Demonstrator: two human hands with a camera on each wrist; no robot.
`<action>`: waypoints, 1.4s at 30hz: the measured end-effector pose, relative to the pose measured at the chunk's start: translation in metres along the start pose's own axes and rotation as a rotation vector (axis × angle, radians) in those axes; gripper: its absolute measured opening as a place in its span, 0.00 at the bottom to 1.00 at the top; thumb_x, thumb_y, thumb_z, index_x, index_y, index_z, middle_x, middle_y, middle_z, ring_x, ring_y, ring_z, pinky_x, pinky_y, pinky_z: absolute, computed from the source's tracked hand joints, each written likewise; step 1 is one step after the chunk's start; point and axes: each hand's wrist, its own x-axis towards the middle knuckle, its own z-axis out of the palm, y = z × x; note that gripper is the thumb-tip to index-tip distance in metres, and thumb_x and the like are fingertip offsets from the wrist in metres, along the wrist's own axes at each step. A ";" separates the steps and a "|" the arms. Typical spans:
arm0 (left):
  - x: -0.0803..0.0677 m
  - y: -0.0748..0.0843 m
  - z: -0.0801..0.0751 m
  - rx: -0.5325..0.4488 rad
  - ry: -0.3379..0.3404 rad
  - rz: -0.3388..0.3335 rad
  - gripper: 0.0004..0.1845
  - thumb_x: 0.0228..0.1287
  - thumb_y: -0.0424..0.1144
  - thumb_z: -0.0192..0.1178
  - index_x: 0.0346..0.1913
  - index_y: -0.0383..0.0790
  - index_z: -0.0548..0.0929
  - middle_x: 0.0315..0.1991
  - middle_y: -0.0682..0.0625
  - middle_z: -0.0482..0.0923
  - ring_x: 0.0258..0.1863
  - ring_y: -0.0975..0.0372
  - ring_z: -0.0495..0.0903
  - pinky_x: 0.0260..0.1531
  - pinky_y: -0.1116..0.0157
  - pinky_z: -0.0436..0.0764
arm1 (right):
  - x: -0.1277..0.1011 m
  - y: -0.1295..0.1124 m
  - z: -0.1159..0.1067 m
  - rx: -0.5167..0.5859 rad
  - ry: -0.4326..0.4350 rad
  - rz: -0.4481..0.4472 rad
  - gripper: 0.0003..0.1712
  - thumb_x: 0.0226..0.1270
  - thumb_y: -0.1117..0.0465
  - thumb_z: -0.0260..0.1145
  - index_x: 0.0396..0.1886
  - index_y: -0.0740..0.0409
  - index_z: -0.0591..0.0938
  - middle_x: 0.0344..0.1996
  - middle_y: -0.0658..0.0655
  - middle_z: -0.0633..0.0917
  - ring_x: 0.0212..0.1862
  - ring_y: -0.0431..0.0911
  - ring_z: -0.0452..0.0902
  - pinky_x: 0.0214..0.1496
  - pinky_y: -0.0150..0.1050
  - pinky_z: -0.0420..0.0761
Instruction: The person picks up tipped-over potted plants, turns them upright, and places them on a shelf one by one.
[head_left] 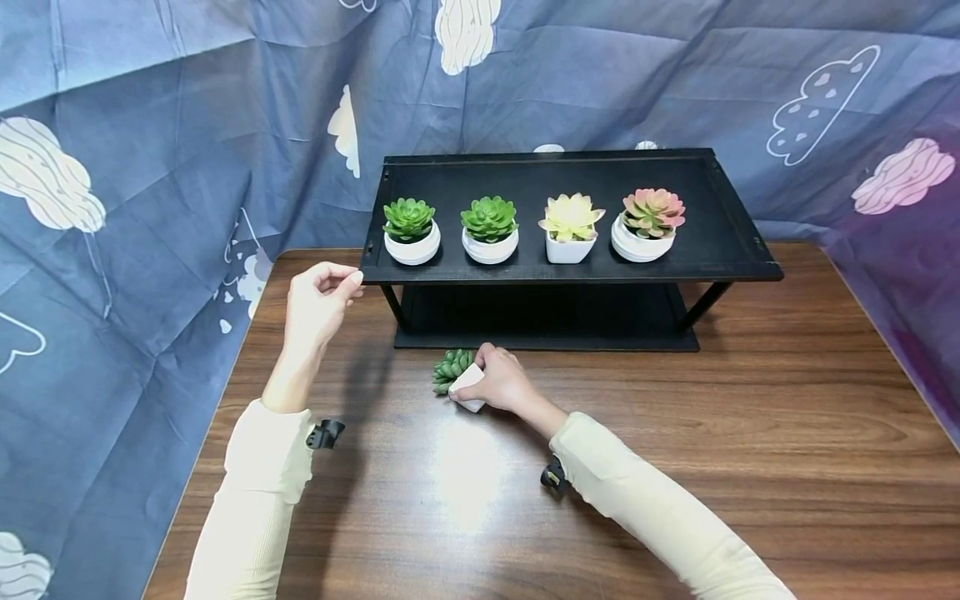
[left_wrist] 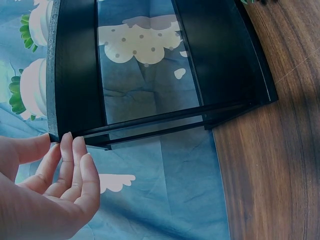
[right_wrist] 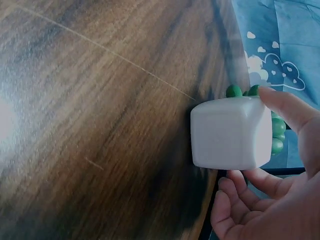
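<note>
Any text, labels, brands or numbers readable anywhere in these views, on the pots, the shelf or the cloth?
None. The white pot in the right hand is blank, the four potted succulents on the black shelf carry no labels, and the blue cloth bears only cloud drawings, no writing.

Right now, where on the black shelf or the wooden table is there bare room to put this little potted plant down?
The black two-tier shelf has bare board right of the pink succulent and a strip behind the four-pot row. The brown wooden table is bare on its right side. It is crowded at the shelf's left corner, by the left hand, and where the right hand holds the white-potted green succulent.
</note>
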 end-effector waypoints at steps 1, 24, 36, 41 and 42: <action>0.000 0.000 0.000 0.001 -0.001 0.000 0.12 0.58 0.30 0.60 0.41 0.21 0.78 0.18 0.64 0.76 0.20 0.73 0.77 0.24 0.77 0.75 | 0.000 0.000 0.001 0.000 0.004 -0.005 0.29 0.37 0.50 0.77 0.31 0.61 0.72 0.28 0.55 0.75 0.36 0.50 0.70 0.39 0.40 0.71; 0.000 0.000 0.000 0.010 0.000 0.001 0.11 0.58 0.30 0.60 0.40 0.22 0.79 0.19 0.59 0.77 0.21 0.73 0.78 0.25 0.76 0.75 | 0.000 0.017 -0.012 0.075 -0.039 -0.156 0.17 0.38 0.56 0.74 0.28 0.59 0.79 0.21 0.49 0.79 0.27 0.41 0.71 0.30 0.32 0.71; 0.000 0.000 0.000 0.016 0.001 0.000 0.11 0.58 0.30 0.60 0.40 0.23 0.79 0.20 0.61 0.77 0.21 0.73 0.78 0.27 0.75 0.76 | -0.004 0.030 -0.022 0.097 -0.091 -0.239 0.21 0.37 0.59 0.72 0.35 0.62 0.78 0.26 0.50 0.81 0.28 0.39 0.73 0.31 0.31 0.72; 0.000 0.002 0.000 0.014 -0.002 0.002 0.11 0.59 0.30 0.59 0.40 0.23 0.79 0.19 0.64 0.76 0.21 0.73 0.78 0.26 0.75 0.76 | -0.006 0.037 -0.025 0.135 -0.115 -0.280 0.22 0.37 0.61 0.71 0.37 0.63 0.77 0.28 0.53 0.80 0.28 0.43 0.73 0.29 0.31 0.72; 0.000 0.002 0.000 0.015 -0.002 0.003 0.11 0.59 0.30 0.59 0.40 0.23 0.79 0.19 0.64 0.76 0.21 0.73 0.78 0.26 0.76 0.76 | -0.006 0.038 -0.026 0.148 -0.121 -0.288 0.22 0.37 0.62 0.71 0.37 0.63 0.77 0.29 0.54 0.80 0.28 0.45 0.74 0.30 0.31 0.72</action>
